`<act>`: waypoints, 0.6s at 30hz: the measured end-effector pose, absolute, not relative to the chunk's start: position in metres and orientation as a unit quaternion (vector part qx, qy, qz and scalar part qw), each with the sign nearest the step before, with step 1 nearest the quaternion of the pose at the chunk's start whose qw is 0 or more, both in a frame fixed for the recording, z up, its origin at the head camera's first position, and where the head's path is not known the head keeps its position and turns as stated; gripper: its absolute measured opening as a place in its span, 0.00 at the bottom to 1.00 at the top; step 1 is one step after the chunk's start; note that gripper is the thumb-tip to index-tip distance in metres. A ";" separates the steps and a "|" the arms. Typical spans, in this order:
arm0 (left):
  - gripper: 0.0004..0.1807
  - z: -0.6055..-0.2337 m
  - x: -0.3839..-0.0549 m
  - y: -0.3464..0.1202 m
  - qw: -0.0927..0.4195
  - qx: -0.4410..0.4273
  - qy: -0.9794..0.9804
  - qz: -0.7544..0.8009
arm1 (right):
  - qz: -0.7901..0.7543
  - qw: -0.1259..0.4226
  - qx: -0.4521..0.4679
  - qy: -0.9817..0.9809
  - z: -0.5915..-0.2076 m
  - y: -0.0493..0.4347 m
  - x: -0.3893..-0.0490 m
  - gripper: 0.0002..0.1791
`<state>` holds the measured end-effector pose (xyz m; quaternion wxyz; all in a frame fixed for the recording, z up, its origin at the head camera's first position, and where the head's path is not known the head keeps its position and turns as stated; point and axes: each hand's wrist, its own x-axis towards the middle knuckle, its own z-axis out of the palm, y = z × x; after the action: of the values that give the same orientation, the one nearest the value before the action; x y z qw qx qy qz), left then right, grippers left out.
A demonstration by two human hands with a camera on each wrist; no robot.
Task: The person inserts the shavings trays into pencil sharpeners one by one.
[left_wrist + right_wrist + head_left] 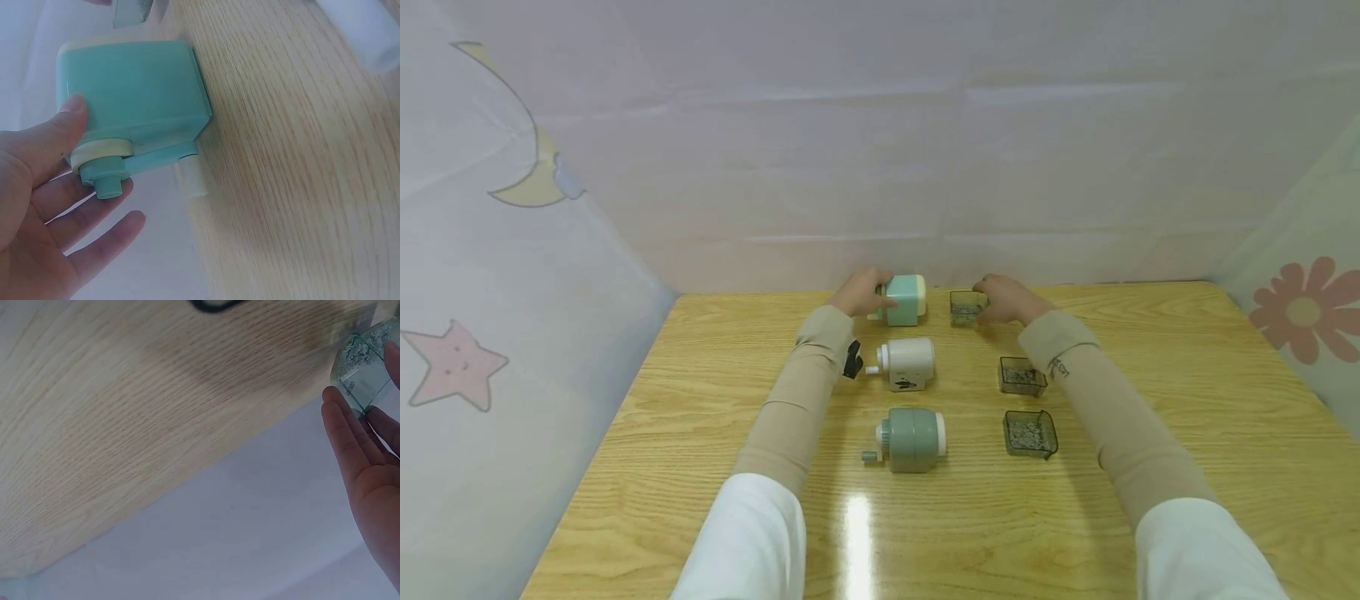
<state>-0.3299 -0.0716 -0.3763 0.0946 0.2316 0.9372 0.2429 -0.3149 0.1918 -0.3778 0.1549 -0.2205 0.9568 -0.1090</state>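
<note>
At the back of the table, my left hand (861,292) grips a mint-green crank pencil sharpener (904,300) with a cream end. In the left wrist view its crank (156,156) points toward the palm side, and the thumb (73,106) lies along the body. To the right, my right hand (1006,298) pinches a clear smoky shavings drawer (964,308) between thumb and fingers. Grey pencil shavings (359,355) lie inside it, as the right wrist view shows. A small gap separates drawer and sharpener.
Nearer on the wooden table (715,417) lie a white sharpener (910,362) and a dark green sharpener (914,439). Two more drawers of shavings, one (1022,377) behind the other (1030,434), sit at right. A black clamp-like piece (853,360) lies by the left forearm. A cloth backdrop (865,167) borders the back.
</note>
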 end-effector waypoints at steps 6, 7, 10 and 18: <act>0.25 -0.376 -0.329 -0.071 0.094 0.232 0.938 0.242 | -0.106 0.156 -0.224 0.956 -0.378 0.188 -0.316 0.34; 0.25 -0.376 -0.329 -0.071 0.095 0.231 0.938 0.242 | -0.106 0.156 -0.224 0.956 -0.378 0.188 -0.316 0.34; 0.27 -0.376 -0.329 -0.071 0.099 0.229 0.937 0.244 | -0.106 0.153 -0.229 0.956 -0.377 0.185 -0.316 0.34; 0.31 -0.375 -0.328 -0.072 0.102 0.220 0.938 0.248 | -0.111 0.150 -0.227 0.956 -0.377 0.180 -0.315 0.33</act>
<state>-0.3281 -0.0724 -0.3750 0.1021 0.2197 0.9380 0.2479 -0.3152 0.1798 -0.3768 0.1498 -0.2270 0.9560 -0.1105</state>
